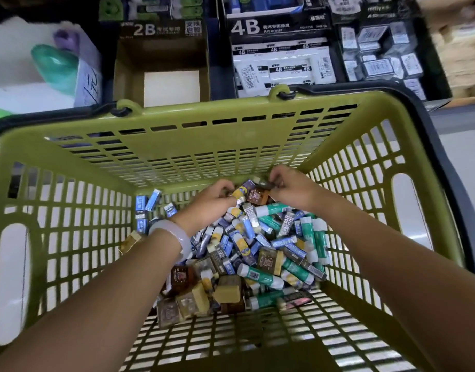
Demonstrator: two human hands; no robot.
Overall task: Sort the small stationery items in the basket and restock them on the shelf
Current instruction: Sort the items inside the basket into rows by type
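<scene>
Sorting is judged under way: small packets at the far end of the eraser pile [247, 245] in the green basket [70, 200] are pinched by the curled left hand [209, 202] and right hand [290, 189], so matching ones should next be gathered for the nearly empty 2B box [161, 65] on the shelf.

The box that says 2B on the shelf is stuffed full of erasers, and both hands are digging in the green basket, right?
Not quite. The head view shows the 2B box nearly empty, its bare bottom visible; the full one is the 4B box beside it. The rest holds: the left hand and right hand are both in the green basket.
</scene>
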